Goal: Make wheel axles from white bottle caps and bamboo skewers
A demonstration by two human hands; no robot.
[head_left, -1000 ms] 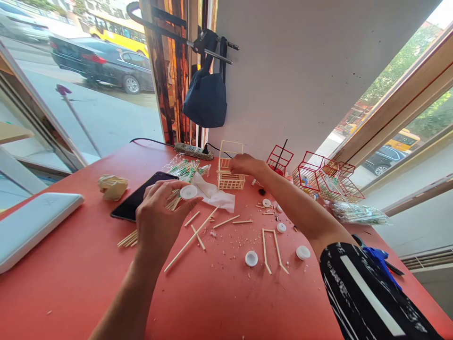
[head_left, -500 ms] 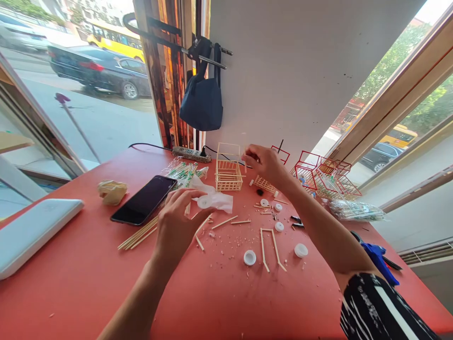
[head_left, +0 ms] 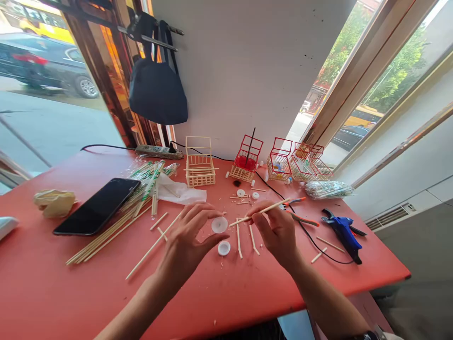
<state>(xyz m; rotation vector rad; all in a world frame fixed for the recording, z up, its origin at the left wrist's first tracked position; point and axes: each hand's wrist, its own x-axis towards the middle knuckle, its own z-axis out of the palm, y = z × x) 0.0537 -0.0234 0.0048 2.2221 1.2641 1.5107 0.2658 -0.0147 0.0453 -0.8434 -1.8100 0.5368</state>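
Note:
Between the thumb and fingers of my left hand (head_left: 187, 238) is a white plastic cap (head_left: 219, 225), held above the table. My right hand (head_left: 278, 231) pinches a thin wooden stick (head_left: 271, 208), slanting up to the right, its lower end close to the cap. Below the held cap lies another white cap (head_left: 224, 248). Beneath the stick, a frame of joined sticks (head_left: 239, 241) rests on the table, its top partly covered. Farther back stands a pale basket-like cart body (head_left: 200, 174) made of sticks, with more sticks laid across it.
Red-framed stick carts (head_left: 246, 163) line the wall to the right. A blue glue gun (head_left: 343, 233) and orange-handled pliers (head_left: 304, 219) lie at right. On the left are a phone (head_left: 99, 205), long sticks (head_left: 106, 238), crumpled paper (head_left: 54, 203) and a power strip (head_left: 159, 151).
My right hand has come away from the pale cart and down beside my left hand, with a stick in its fingers. The left hand still holds the cap. The view has swung right.

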